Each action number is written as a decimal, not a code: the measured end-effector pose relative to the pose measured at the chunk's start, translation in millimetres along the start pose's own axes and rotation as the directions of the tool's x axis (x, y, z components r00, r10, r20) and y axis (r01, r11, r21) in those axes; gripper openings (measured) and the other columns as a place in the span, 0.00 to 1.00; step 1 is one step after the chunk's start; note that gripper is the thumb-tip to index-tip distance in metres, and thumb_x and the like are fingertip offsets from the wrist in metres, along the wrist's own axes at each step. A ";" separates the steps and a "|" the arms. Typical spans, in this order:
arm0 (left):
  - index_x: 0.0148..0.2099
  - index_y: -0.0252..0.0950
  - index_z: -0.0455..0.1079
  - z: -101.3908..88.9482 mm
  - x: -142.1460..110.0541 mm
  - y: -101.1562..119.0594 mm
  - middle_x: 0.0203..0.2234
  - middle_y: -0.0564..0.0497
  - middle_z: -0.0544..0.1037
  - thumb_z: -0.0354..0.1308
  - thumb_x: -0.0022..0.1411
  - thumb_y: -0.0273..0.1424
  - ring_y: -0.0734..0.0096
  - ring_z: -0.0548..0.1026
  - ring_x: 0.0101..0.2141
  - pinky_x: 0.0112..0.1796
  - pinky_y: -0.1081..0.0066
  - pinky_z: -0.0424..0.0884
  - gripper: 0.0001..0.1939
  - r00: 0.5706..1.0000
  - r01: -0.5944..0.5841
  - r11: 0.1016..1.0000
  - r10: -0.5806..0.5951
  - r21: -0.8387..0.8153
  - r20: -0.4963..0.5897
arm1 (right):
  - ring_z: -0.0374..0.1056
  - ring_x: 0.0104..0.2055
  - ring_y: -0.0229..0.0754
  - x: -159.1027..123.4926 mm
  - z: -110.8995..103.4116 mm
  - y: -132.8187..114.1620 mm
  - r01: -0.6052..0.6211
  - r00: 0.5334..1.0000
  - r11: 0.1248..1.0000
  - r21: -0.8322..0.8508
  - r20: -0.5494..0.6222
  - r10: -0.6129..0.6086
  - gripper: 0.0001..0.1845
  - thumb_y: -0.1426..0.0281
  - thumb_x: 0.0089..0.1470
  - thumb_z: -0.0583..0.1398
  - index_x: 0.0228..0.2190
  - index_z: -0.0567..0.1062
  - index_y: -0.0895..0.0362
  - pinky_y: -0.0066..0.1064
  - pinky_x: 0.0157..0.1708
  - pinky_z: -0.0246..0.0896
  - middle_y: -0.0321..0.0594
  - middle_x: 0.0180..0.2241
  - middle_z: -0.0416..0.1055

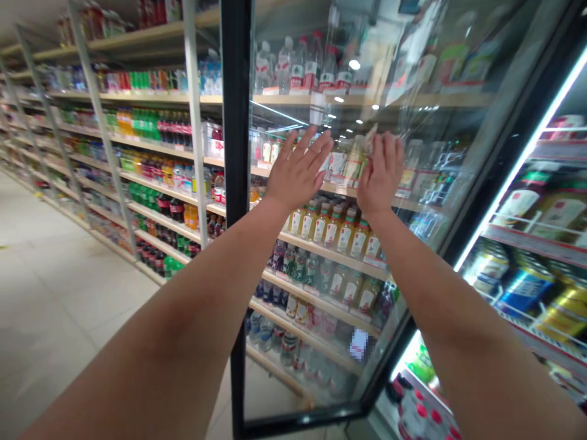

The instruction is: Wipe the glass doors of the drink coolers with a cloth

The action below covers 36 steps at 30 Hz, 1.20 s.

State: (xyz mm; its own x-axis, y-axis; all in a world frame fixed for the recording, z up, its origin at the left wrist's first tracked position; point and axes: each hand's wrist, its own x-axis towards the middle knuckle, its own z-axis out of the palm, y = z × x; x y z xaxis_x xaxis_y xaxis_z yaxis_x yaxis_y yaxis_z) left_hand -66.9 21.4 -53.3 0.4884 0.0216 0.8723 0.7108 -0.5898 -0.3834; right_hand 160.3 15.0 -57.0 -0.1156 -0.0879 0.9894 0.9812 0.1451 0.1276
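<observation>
Two bare hands at the glass door (348,116) of a lit cooler (536,235). The door stands swung open, its black frame (236,183) upright in front of the person, so that the pane can be reached with both arms outstretched. The left hand (300,168) is open, palm toward the glass and fingers spread; the flat posture would suit steadying the door, though the contact itself cannot be confirmed. The right hand (380,174) is closed over a pale wad (370,135), apparently of cloth or paper, which lies at the pane with only its upper edge exposed; the fingers, held together and bent, probably keep it bunched against the surface. Rows of bottles (339,231) show through the glass on shelves beyond, their labels mostly turned outward, presumably for easy reading. Further shelving (94,110) recedes at left; cans and bottles fill the cooler at right.
</observation>
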 end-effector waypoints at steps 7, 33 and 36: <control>0.77 0.40 0.40 10.1 6.1 27.8 0.73 0.59 0.43 0.49 0.64 0.49 0.60 0.17 0.68 0.68 0.43 0.18 0.45 0.990 0.134 0.991 -0.134 -0.011 0.032 | 0.46 0.73 0.46 -28.8 -23.4 54.2 -0.058 0.993 0.997 -0.049 0.100 0.063 0.30 0.68 0.64 0.46 0.65 0.64 0.53 0.51 0.71 0.46 0.41 0.68 0.58; 0.72 0.43 0.56 43.3 6.5 47.1 0.73 0.59 0.45 0.51 0.70 0.42 0.51 0.40 0.71 0.68 0.42 0.25 0.32 0.972 0.235 0.956 -0.235 -0.177 0.021 | 0.45 0.73 0.49 -105.1 -48.4 99.1 0.020 0.983 0.999 -0.036 0.182 -0.013 0.29 0.71 0.65 0.46 0.65 0.66 0.53 0.53 0.70 0.46 0.42 0.68 0.58; 0.70 0.44 0.60 43.5 5.0 43.3 0.70 0.56 0.55 0.48 0.71 0.44 0.47 0.50 0.68 0.67 0.41 0.37 0.29 0.950 0.311 0.936 -0.309 -0.167 0.040 | 0.44 0.73 0.50 -94.7 -40.1 139.5 -0.126 0.992 0.990 -0.058 -0.010 0.125 0.31 0.71 0.64 0.44 0.67 0.61 0.57 0.55 0.70 0.45 0.46 0.68 0.55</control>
State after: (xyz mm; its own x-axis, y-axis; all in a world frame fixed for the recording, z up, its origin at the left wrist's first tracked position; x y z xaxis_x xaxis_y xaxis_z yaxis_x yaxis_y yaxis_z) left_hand -11.7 31.0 -78.8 0.2648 0.2345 0.9354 0.7323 -0.6800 -0.0368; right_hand 314.3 4.0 -135.7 0.0100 -0.0793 0.9968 0.9952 0.0980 -0.0022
